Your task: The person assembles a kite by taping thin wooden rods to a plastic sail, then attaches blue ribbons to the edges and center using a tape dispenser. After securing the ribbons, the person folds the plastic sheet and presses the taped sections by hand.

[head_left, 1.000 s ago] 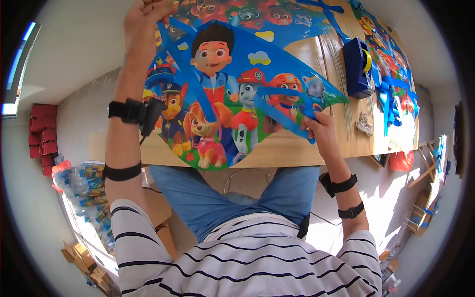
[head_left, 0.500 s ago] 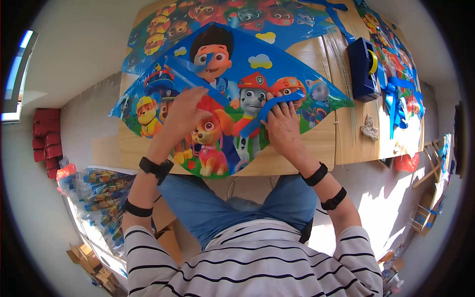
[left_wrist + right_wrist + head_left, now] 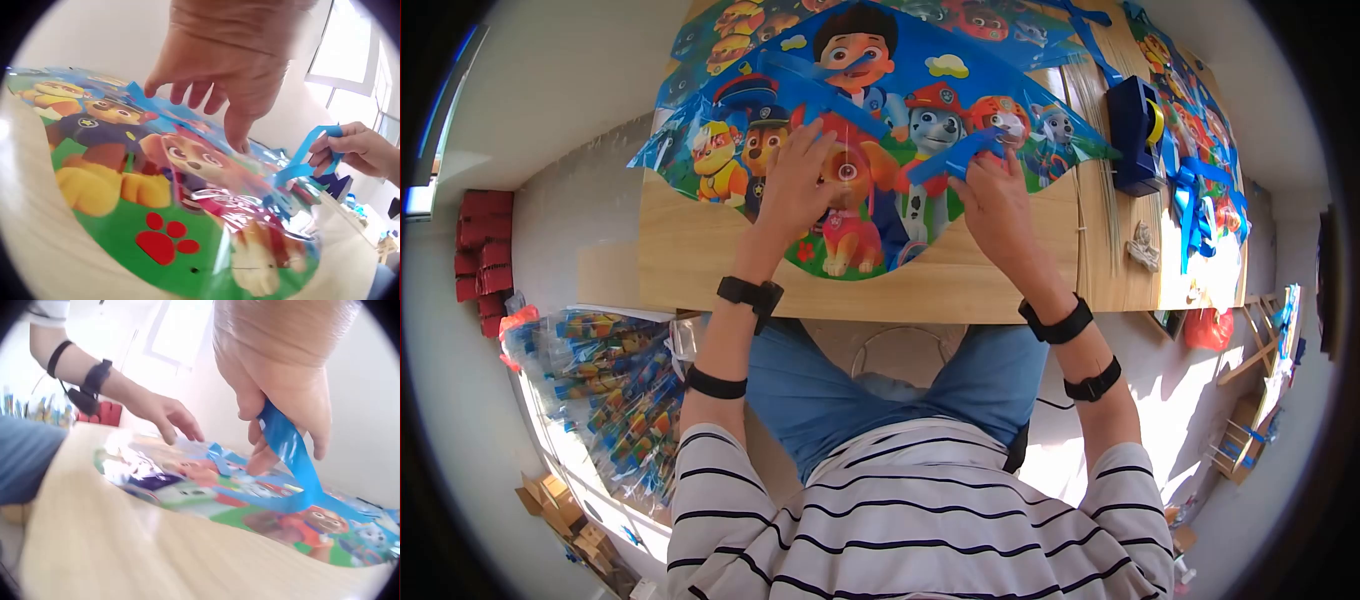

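Pale wood shows on the table (image 3: 990, 290) along the near edge of the sheet (image 3: 900, 205), which lies printed side up and bears cartoon dogs, a dark-haired boy, clouds and a green border. Past its far edge lies a second sheet (image 3: 690, 70) with similar figures. Over the left half of the sheet is the left hand (image 3: 793, 190), palm down, its fingers spread and relaxed with nothing in them; the right wrist view shows it low above the print, and whether a fingertip touches cannot be told. Over the right half, the right hand (image 3: 1002, 208) has its thumb and fingers closed on a blue strip (image 3: 945, 165), which loops down from the grip onto the sheet. Another length of blue (image 3: 840, 100) runs slantwise across the print, just beyond the left hand. Right of the sheet stand a dark blue tape dispenser (image 3: 1133, 145) with a yellow roll (image 3: 1156, 125), thin sticks (image 3: 1093, 150) laid lengthwise, a small bundle of string (image 3: 1142, 247) and a tangle of blue ribbon (image 3: 1197, 215). Well left of the sheet and off the table are red packs (image 3: 484, 250) by the wall and a heap of bagged prints (image 3: 615, 400).
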`<state>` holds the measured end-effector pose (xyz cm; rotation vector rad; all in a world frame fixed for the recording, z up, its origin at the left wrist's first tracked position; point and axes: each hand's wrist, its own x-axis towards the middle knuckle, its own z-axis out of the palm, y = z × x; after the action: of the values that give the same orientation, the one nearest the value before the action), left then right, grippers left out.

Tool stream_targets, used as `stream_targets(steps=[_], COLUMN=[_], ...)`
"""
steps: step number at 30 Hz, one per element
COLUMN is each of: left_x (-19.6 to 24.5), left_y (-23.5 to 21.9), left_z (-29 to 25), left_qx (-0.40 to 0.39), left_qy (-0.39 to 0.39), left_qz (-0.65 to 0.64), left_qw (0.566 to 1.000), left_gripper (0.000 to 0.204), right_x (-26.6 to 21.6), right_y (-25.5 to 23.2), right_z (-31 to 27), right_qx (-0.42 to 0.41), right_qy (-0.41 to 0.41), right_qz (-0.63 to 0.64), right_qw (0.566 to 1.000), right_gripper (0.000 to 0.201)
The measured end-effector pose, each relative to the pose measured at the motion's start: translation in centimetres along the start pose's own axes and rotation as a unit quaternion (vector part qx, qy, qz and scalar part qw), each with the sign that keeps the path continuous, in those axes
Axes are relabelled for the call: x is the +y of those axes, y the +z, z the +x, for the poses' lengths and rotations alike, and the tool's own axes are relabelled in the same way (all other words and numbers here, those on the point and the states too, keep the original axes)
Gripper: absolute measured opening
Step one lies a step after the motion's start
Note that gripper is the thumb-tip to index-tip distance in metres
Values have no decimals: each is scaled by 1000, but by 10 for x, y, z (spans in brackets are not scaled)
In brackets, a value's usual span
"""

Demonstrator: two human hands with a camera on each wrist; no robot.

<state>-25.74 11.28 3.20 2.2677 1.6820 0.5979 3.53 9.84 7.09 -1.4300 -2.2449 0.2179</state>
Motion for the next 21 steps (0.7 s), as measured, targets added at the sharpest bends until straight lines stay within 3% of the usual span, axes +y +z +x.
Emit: stream_targets(steps=[1, 2, 3, 4, 5, 6, 8, 12, 15, 18, 21], left_x=[14, 30, 58, 82, 82, 79, 90, 124, 120, 127, 135], left_y=[-5, -12, -31, -47, -38, -25, -19, -39, -33, -39, -49], left_z=[-10, -22, -35, -52, -75, -98, -139, -161, -169, -169, -168], left_qx=[12, 25, -79, -180, -223, -265, -226, -130, -98, -45, -6], left_qy=[-26, -53, -128, -198, -178, -156, -205, -245, -228, -236, -258], left_qz=[-84, -168, -265, -356, -419, -479, -579, -709, -689, -734, -736], left_qw=[996, 984, 952, 895, 862, 822, 756, 649, 680, 635, 626], left_gripper=[59, 50, 44, 39, 38, 36, 36, 24, 24, 33, 28], right_x=[-16, -34, -50, -63, -73, -84, -104, -120, -128, -135, -139], right_y=[-5, -9, -11, -8, -4, -6, -11, -4, -5, -4, -4], right_z=[-14, -27, -40, -53, -63, -70, -83, -106, -114, -123, -132], right_qx=[-58, -115, -169, -183, -194, -217, -262, -318, -346, -357, -377], right_qy=[89, 176, 257, 280, 298, 311, 335, 323, 313, 303, 288], right_qz=[126, 249, 365, 473, 573, 590, 619, 578, 570, 561, 541], right_qw=[986, 945, 879, 815, 738, 713, 660, 679, 676, 683, 694], right_gripper=[17, 18, 20, 22, 23, 23, 22, 21, 20, 21, 21])
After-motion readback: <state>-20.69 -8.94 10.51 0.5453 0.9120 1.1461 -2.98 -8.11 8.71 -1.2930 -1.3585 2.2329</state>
